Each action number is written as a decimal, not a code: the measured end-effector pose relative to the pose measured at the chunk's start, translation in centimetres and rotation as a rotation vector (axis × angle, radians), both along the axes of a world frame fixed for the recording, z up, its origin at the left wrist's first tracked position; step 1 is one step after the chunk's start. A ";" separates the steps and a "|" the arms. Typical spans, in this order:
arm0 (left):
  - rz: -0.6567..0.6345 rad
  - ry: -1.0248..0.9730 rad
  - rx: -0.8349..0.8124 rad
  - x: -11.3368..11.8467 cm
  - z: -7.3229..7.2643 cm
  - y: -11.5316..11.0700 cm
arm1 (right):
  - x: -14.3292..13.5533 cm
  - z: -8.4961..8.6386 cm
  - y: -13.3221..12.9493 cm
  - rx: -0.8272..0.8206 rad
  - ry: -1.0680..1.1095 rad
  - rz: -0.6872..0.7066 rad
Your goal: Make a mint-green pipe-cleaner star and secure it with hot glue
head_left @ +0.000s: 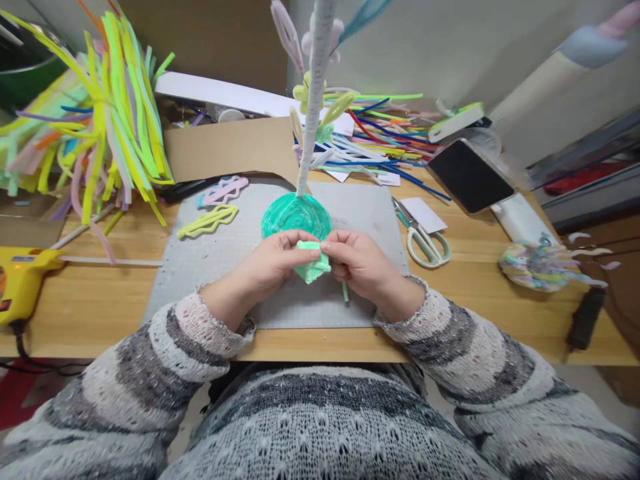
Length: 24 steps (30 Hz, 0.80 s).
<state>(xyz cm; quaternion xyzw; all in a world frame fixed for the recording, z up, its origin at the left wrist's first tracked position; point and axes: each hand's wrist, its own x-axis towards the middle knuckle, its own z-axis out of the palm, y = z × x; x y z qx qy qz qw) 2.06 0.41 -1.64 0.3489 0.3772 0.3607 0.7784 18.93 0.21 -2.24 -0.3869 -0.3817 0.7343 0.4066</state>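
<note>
The left hand [270, 263] and the right hand [364, 264] are pinching a mint-green pipe-cleaner piece [313, 269] above the gray cutting mat [200, 280], and it is looking light, soft and bendy, best for holding by its edges.

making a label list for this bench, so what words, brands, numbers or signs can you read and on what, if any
No text is clear enough to quote.
Yellow hot glue gun: dark label at the picture's left edge, too blurred to read.
Grey cutting mat: faint markings, too fine to read.
Smartphone: dark screen, no readable text.
</note>
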 end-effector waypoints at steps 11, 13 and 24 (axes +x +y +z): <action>0.131 -0.214 0.049 -0.1 0.4 0.0 | 0.5 0.2 -0.4 0.299 0.066 -0.075; 0.154 -0.239 0.064 0.0 0.5 0.0 | 0.6 0.0 -0.5 0.342 0.071 -0.088; 0.177 -0.351 0.099 0.5 0.5 -0.6 | -0.2 -0.1 -1.2 0.550 -0.003 -0.214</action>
